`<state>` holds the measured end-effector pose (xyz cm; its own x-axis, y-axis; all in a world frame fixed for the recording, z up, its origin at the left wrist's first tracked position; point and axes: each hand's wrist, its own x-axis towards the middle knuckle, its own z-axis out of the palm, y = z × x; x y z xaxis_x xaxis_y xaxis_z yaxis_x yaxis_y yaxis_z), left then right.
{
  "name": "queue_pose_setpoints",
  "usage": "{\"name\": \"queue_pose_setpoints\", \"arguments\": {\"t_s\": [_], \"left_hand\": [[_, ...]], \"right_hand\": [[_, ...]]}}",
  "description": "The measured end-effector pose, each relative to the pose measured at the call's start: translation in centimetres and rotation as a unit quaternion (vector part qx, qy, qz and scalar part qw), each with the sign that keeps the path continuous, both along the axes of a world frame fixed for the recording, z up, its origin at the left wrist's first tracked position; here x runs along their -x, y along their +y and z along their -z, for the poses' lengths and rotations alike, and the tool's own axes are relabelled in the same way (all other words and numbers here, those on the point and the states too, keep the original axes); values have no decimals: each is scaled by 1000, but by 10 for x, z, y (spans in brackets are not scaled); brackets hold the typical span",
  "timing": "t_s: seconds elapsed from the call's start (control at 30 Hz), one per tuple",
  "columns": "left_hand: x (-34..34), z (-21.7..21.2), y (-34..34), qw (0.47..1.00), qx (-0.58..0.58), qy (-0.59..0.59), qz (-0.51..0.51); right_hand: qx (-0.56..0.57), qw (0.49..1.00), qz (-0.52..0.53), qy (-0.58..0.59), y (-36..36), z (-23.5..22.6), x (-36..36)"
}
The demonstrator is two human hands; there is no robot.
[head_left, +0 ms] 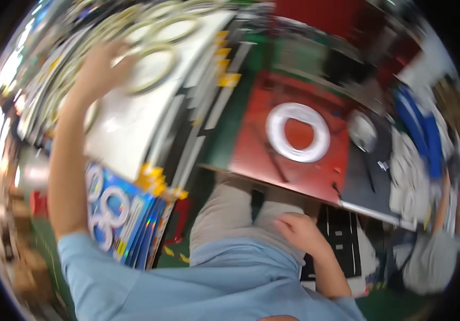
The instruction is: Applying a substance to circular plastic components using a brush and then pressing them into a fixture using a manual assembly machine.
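Observation:
My left hand (104, 69) reaches out over a white board (125, 120) at the far left. Its thumb and fingers look spread apart, though motion smears them, and I see nothing between them. Just beside the thumb lies a pale yellow-green ring (172, 68), flat on the board. Several similar rings are laid out further up, such as one ring (175, 38) at the back. My right hand (300, 231) is low, over my thigh, with its fingers curled in; nothing shows in it. A white ring (275, 134) lies on the red mat in front of me, touched by neither hand.
The red mat (251, 152) covers part of a workbench, beside a dark grey surface (382, 195) with a clear round item (362, 131). Stacked boards with yellow corner pieces (155, 182) and blue printed packages (133, 214) stand left. Another person (436, 257) is at the right.

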<state>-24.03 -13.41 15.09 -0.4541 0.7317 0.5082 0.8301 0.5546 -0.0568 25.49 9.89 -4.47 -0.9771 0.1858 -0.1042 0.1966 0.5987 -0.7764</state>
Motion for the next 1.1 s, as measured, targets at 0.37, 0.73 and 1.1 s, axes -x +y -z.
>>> {"name": "queue_pose_setpoints", "arguments": {"t_s": [0.37, 0.73, 1.1], "left_hand": [[11, 11, -10, 999, 39, -8, 10], [-221, 7, -21, 986, -97, -105, 90], [-308, 110, 33, 703, -305, -615, 184]], "right_hand": [[147, 988, -12, 53, -20, -2, 2], [354, 869, -99, 331, -47, -81, 64], [378, 863, 65, 328, -22, -95, 65]]}}
